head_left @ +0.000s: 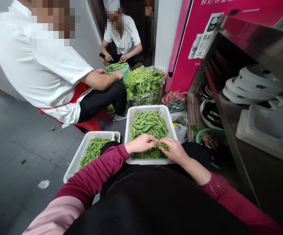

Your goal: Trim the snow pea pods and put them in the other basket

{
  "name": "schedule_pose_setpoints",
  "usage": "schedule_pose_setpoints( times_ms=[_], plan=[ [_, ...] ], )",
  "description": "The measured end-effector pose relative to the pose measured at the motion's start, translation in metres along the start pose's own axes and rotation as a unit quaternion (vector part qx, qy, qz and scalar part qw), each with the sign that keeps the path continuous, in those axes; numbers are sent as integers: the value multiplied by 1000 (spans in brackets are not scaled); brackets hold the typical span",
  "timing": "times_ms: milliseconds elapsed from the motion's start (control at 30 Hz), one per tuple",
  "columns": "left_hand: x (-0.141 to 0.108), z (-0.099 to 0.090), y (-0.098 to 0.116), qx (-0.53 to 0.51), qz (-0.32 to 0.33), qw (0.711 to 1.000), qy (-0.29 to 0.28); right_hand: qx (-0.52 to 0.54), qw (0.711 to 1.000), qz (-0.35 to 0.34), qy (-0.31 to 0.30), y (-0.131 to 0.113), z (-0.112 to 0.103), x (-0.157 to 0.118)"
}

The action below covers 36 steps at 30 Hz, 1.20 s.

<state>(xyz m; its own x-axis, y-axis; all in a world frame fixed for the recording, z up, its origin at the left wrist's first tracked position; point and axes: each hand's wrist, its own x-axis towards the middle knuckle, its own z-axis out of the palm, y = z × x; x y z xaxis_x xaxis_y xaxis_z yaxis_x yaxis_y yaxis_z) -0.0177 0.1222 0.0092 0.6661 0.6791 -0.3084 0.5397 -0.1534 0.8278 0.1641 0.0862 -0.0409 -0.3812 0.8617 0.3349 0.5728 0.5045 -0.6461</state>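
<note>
A white perforated basket [168, 115] rests on my lap, with green pea pods [148, 124] heaped in its far part and small green trimmings [153, 154] at its near end. Over the basket, my right hand [175, 150] is closed around several pea pods [164, 146], their ends poking out toward the left. My left hand [142, 143] is beside it with thumb and fingertips pinched together, close to the pod ends. Whatever sits between those fingertips is too small to make out. Down to the left, a second white basket [74, 167] holds more pea pods [94, 149].
A person in white [55, 71] sits on a red stool [94, 122] at left; another person [121, 36] crouches behind, handling green stalks. A big bag of leafy greens [145, 83] stands ahead. Metal shelving [229, 130] with white dishes [254, 81] and a green-rimmed tub [205, 131] are close on the right.
</note>
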Motion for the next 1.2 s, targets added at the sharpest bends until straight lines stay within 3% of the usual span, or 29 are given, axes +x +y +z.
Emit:
schedule_pose_setpoints(
  times_ms=[167,267,400,533,600,700,800,900,1000,1067,1100,1200],
  plan=[
    [2,1,0,38,65,997,24,-24,999,-25,-7,-3,-1,-1],
    [4,6,-5,3,37,999,31,46,999,-12,9,-7,-2,0],
    [10,21,-34,83,-14,993,88,146,982,100,63,-5,-9,-2],
    [11,26,-58,160,-44,984,67,255,932,237,98,7,-13,-8],
    [10,22,-54,137,-7,989,54,312,907,264,97,11,-12,-10],
    [8,13,-30,107,72,992,8,342,896,272,76,12,-7,-10],
    [8,5,-7,172,103,979,-23,266,926,258,73,8,-7,-8],
    [8,1,5,283,114,952,5,82,979,164,95,2,-15,-5],
    [5,-1,10,345,125,930,0,-35,999,37,-1,-5,-23,-1],
    [3,0,11,358,138,923,1,-43,996,2,-78,-9,-24,3],
    [3,1,11,354,146,923,14,-31,996,4,-87,-10,-22,5],
    [4,8,5,291,158,939,97,77,993,93,-9,-15,-11,10]
  ],
)
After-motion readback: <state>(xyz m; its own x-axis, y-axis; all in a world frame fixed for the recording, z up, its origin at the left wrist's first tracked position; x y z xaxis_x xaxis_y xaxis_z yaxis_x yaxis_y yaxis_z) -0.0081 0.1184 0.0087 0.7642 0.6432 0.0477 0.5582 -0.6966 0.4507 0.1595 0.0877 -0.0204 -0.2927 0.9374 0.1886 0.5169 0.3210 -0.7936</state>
